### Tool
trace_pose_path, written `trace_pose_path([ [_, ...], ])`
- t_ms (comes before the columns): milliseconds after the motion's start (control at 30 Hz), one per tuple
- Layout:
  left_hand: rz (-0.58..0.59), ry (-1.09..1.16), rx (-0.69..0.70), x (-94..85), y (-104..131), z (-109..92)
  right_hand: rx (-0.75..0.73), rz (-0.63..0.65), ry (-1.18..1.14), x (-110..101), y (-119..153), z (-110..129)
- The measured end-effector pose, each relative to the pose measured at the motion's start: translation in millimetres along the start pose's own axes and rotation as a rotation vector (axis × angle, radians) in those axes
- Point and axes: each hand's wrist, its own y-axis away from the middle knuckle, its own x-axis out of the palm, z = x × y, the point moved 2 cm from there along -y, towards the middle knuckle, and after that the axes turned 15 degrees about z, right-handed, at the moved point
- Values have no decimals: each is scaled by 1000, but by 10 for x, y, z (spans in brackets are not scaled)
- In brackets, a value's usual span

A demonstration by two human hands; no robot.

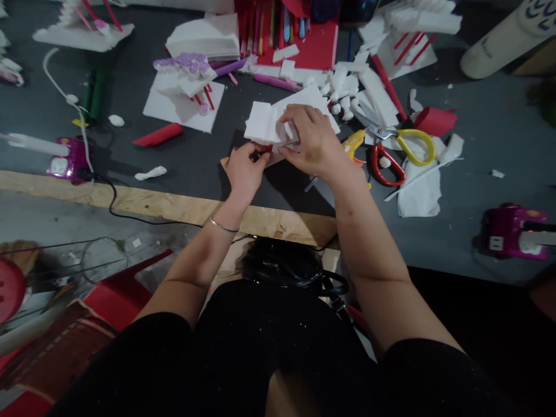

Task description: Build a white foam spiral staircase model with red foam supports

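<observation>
My left hand [247,165] pinches a small red piece [267,149] at the lower edge of a white folded card model [259,120]. My right hand [313,139] is closed on the right side of that same white model, fingers curled over it. Beneath and behind the model lies a flat white card [309,97]. Just right of my right hand are a yellow glue gun [355,142], partly hidden by my wrist, and scissors with yellow and red handles [416,147].
A purple-topped model [185,74] stands back left, near a red paper roll [158,135]. Crumpled white bits [341,87] and coloured pens [260,26] lie at the back. Purple devices sit on the table [195,168] at left [69,159] and right [516,231]; a bottle [499,49] is back right.
</observation>
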Motion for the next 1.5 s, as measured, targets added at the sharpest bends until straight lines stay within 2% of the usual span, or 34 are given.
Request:
trace_pose_path([
  [200,-3,-1,6,2,8,-8,26,-47,-15,28,1,4],
  [767,11,-8,0,18,-6,-15,18,-1,-37,6,19,36],
  [1067,4,-20,-16,15,-10,-38,2,-44,-6,18,27,38],
  [1500,0,11,-17,16,-22,-37,3,-4,-24,15,24,13],
])
